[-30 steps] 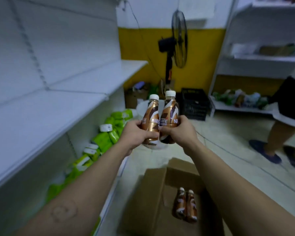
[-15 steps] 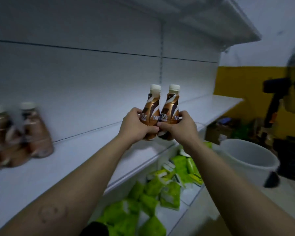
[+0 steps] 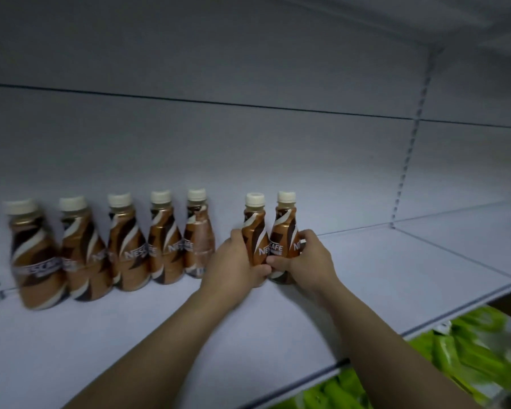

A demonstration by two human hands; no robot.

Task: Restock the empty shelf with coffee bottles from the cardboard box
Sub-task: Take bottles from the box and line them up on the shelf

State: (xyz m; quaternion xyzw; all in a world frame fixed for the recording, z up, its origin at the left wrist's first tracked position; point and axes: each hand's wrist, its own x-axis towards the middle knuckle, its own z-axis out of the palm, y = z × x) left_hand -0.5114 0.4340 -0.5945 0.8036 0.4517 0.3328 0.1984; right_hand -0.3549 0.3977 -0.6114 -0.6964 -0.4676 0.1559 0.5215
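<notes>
Two brown coffee bottles with cream caps stand side by side on the white shelf [image 3: 396, 261]. My left hand [image 3: 233, 261] grips the left bottle [image 3: 254, 231] and my right hand [image 3: 310, 261] grips the right bottle [image 3: 285, 231]. Both bottles are upright, with their bases at the shelf surface. To their left, a row of several matching coffee bottles [image 3: 124, 246] stands along the back of the shelf. A small gap separates that row from the held pair. The cardboard box is out of view.
The white back panel [image 3: 248, 143] rises behind the bottles, with a slotted upright [image 3: 410, 143] at the right. Bare shelf stretches right of my hands. Green packets [image 3: 469, 358] lie on the lower shelf at the bottom right.
My view swung left from the box and floor to the shelf. Both hands carried the two bottles up and over, and now hold them down on the shelf beside the row.
</notes>
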